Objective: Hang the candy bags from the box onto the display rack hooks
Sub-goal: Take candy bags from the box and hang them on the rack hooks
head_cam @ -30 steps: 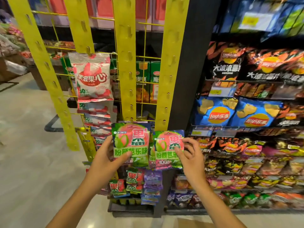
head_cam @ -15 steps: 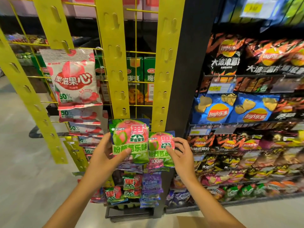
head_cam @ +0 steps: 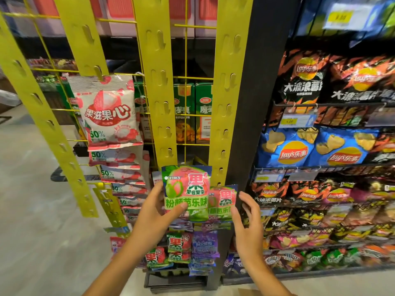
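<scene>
We stood on a pale polished shop floor before a yellow wire display rack fitted with yellow hook strips, a black post to its right and shelves of Lay's crisp bags beyond. A white strawberry candy bag hung high on a left strip with more of its kind below it. Our left hand gripped a green-and-pink guava candy bag, thumb across its front, fingers behind, held up at the foot of the middle strip. A second guava bag hung on the right-hand strip; our right hand was loosely open just beside it, the thumb about touching its lower edge.
</scene>
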The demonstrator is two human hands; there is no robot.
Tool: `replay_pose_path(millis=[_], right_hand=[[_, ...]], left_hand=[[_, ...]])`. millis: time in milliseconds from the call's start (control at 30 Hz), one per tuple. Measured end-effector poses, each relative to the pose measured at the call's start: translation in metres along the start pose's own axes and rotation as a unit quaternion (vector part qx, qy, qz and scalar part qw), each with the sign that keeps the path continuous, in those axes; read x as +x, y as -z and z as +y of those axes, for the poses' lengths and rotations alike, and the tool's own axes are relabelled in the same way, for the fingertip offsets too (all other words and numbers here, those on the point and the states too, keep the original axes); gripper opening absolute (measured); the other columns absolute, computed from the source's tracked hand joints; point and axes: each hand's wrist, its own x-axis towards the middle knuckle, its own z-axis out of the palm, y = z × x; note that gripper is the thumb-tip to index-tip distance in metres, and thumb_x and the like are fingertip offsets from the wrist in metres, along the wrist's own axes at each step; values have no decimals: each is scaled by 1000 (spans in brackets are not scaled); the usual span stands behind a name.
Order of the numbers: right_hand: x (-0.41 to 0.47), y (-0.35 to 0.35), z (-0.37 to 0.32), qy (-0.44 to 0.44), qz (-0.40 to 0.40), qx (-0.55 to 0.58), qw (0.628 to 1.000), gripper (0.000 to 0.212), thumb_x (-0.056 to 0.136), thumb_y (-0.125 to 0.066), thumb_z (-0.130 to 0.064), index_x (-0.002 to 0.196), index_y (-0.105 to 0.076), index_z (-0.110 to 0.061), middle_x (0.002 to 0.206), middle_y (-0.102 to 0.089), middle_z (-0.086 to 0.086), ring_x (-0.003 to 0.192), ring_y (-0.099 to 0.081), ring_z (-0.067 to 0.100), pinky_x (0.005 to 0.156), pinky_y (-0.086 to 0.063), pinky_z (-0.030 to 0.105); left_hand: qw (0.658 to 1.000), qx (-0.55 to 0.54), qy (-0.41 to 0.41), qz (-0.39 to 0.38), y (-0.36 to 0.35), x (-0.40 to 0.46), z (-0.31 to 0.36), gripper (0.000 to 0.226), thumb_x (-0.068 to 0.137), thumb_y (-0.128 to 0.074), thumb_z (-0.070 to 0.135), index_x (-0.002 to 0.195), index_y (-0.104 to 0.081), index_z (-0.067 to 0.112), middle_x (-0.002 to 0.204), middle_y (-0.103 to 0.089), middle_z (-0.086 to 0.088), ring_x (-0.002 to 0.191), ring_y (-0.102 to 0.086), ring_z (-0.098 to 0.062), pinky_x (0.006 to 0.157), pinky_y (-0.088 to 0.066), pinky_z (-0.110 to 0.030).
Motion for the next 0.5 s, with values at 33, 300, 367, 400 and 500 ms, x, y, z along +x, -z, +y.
replay_pose_path(millis=[33, 300, 367, 400, 500], right_hand=[[0, 1, -8, -12, -14, 29, 999, 34, 97, -60, -25, 130, -55, -33, 136, -57, -15, 129, -53, 6, 110, -43, 33], [9, 4, -45, -24, -180, 55, 982, 35, 95, -63, -39, 127, -57, -28, 119, -70, -11, 115, -65, 8, 99, -51, 33], [10, 8, -46, -4, -155, 45, 987, 27, 94, -61, -33, 120, -59, -27, 109, -72, -10, 108, -68, 8, 95, -54, 34], [11, 12, -45, 2, -143, 40, 989, 24, 93, -61, -32, 117, -60, -29, 104, -72, -12, 104, -68, 7, 93, -54, 33], [13, 24, -39, 1, -126, 29, 992, 23, 94, -61, -32, 117, -59, -32, 105, -71, -13, 104, -67, 5, 92, -54, 28]], left_hand=[[1000, 4, 2, -5, -2, 0, 0, 57, 83, -75, 32, 130, -47, 48, 128, -63, 23, 123, -58, -4, 102, -50, -32], [998, 19, -46, -44, -44, 2, 12, 49, 86, -73, 19, 126, -52, 38, 120, -67, 21, 112, -64, -3, 94, -55, -29], [996, 28, -54, -59, -51, 2, 13, 50, 88, -74, 24, 131, -51, 37, 124, -65, 19, 115, -63, -4, 97, -54, -33], [996, 36, -62, -53, -51, 4, 15, 53, 87, -74, 30, 133, -50, 41, 126, -63, 22, 118, -61, -2, 100, -52, -31], [995, 34, -90, -10, -48, 14, 27, 59, 86, -73, 38, 138, -45, 44, 137, -51, 27, 128, -51, 3, 103, -46, -25]])
